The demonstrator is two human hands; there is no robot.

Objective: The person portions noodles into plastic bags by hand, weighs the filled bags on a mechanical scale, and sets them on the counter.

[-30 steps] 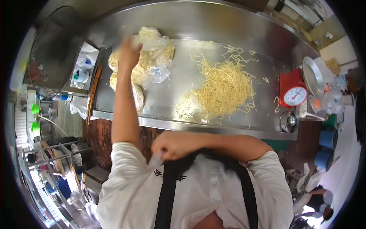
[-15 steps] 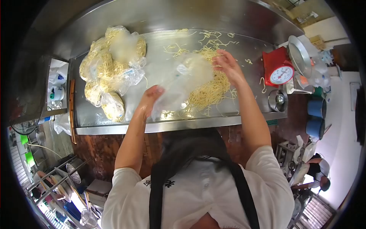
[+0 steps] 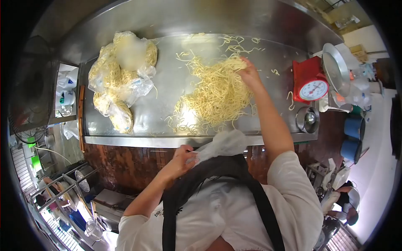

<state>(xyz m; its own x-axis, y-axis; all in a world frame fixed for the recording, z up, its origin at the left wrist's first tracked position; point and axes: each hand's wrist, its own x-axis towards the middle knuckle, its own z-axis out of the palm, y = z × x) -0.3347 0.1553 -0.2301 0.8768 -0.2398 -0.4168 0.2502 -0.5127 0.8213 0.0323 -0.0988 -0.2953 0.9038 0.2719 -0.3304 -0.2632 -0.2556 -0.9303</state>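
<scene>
A large heap of loose yellow noodles (image 3: 217, 94) lies spread on the steel counter (image 3: 167, 94). At the heap's upper right edge, my right hand (image 3: 250, 76) has its fingers closed on some of the noodles. Close to my apron, just off the counter's front edge, my left hand (image 3: 183, 160) grips a clear plastic bag (image 3: 224, 144) that hangs loosely to the right. Several filled bags of noodles (image 3: 111, 71) are piled on the left of the counter.
A red dial scale (image 3: 307, 81) with a metal pan (image 3: 336, 69) stands at the right, beside a metal bowl (image 3: 307, 119). Stray noodle strands (image 3: 238, 44) lie toward the back. Another person (image 3: 348, 201) is at the far lower right.
My left hand has drawn the plastic bag down off the counter toward my apron. My right hand, open before, now grips noodles. The heap is fully uncovered and spread farther left.
</scene>
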